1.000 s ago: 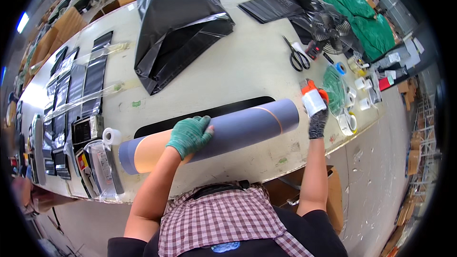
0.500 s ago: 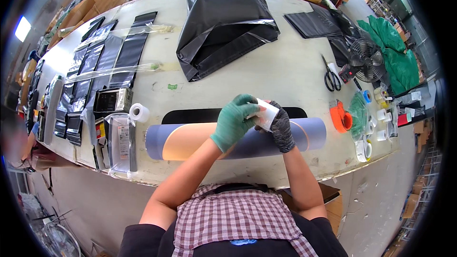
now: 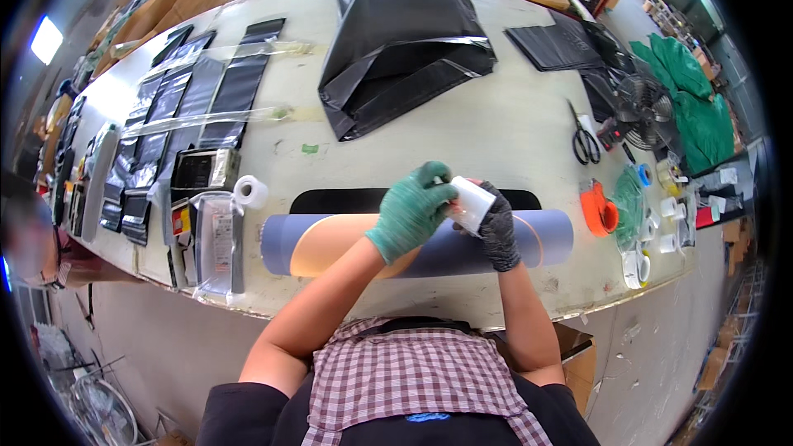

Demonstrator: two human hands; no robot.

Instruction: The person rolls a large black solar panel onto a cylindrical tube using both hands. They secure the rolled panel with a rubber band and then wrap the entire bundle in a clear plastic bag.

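Observation:
My right hand (image 3: 498, 231), in a dark grey glove, is wrapped round the right side of a small white roll of film (image 3: 472, 205). With a green glove on, my left hand (image 3: 411, 206) has its fingers bent and pinched at the roll's left edge; any loose end there is too small to make out. Beneath both hands lies a large rolled mat (image 3: 541, 241), blue-purple outside, with a peach-coloured area (image 3: 330, 248) on its left. Behind the mat, a flat black strip with rounded corners (image 3: 326, 201) partly shows.
A large black plastic bag (image 3: 405, 41) lies at the back of the table (image 3: 289, 165). Flat black packages (image 3: 235, 95), a box (image 3: 202, 169) and another white roll (image 3: 250, 192) are at left. At right are scissors (image 3: 585, 144), an orange tape dispenser (image 3: 598, 208) and a fan (image 3: 644, 107). Someone stands far left.
The white roll has tilted and shifted slightly right within my hands. My left fingers have slid to its left edge. The whole view has shifted a little.

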